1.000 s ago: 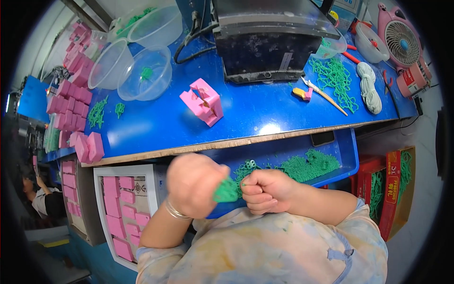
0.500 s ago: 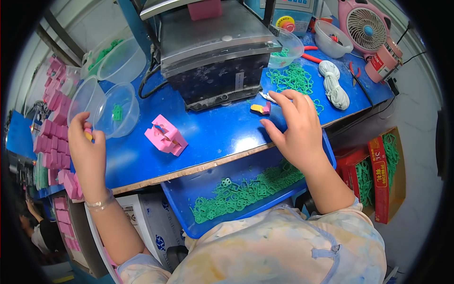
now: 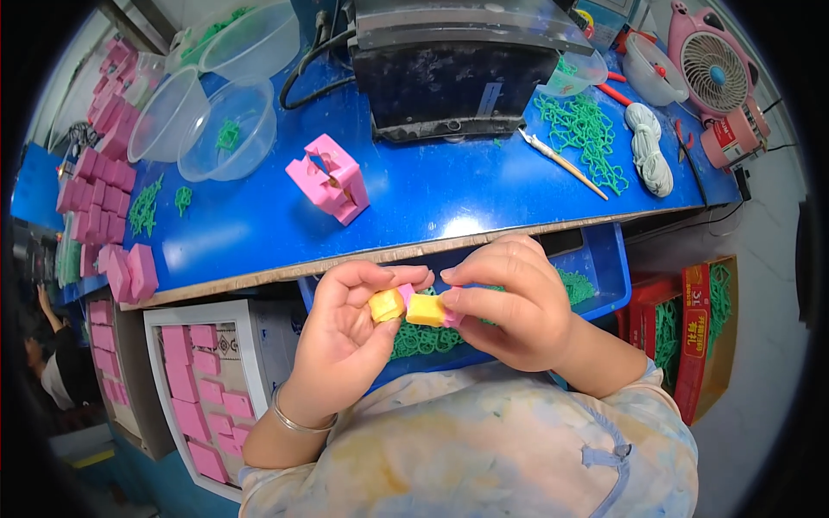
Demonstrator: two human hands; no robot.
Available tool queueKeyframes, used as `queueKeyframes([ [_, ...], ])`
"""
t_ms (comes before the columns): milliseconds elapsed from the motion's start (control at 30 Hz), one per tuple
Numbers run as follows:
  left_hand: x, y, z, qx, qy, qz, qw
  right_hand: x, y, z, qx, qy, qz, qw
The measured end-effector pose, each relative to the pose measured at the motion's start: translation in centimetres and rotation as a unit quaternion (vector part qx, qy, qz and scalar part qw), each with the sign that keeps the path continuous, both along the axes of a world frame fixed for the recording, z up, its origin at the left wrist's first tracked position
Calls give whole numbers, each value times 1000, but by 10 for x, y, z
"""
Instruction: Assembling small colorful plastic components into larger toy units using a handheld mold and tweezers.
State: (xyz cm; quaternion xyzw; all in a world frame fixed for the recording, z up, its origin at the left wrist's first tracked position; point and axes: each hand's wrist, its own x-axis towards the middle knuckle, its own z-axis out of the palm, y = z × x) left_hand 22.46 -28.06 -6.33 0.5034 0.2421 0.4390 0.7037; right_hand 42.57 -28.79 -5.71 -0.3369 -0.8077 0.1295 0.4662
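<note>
In front of my body, over the blue tray (image 3: 615,268), my two hands meet. My left hand (image 3: 341,324) is closed around a small yellow and pink piece (image 3: 388,304) between thumb and fingers. Facing it, my right hand (image 3: 514,302) pinches a second yellow and pink piece (image 3: 427,310). The two pieces lie end to end, very close; I cannot tell if they touch. On the blue table beyond stands a pink notched block (image 3: 330,180). Green link-shaped pieces (image 3: 423,341) fill the tray below, partly hidden by my hands.
A black machine (image 3: 458,78) stands at the back. Clear bowls (image 3: 229,129) and stacked pink blocks (image 3: 95,194) are at the left. A brush (image 3: 566,164), green pieces (image 3: 583,129), a white cord bundle (image 3: 648,148) and a pink fan (image 3: 712,60) lie right. Red boxes (image 3: 691,337) sit lower right.
Both hands have come together from opposite sides of the table to in front of me. The right hand has picked the yellow and pink piece off the table. The view has shifted.
</note>
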Motion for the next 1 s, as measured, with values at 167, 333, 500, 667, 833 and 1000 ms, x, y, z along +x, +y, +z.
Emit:
queueKeyframes([
  [167, 1, -5, -1, 66, 98, 48, 992, -6, -5, -10, 70, -23, -4, 997],
  [333, -11, 0, -4, 178, 250, 53, 950, -7, -9, -11, 27, 16, -6, 999],
  [500, -6, 3, 1, 249, 279, 123, 919, -6, -16, -13, -159, 149, -16, 976],
  [667, -2, -1, -2, 200, 224, 182, 936, -11, -18, -14, -419, 318, 47, 849],
  [833, -2, 12, 4, 433, 308, 133, 836, -13, -18, -12, -510, 367, 80, 773],
  [1000, -1, 10, 0, 495, 318, 145, 796, -8, -14, -19, -585, 428, 119, 679],
])
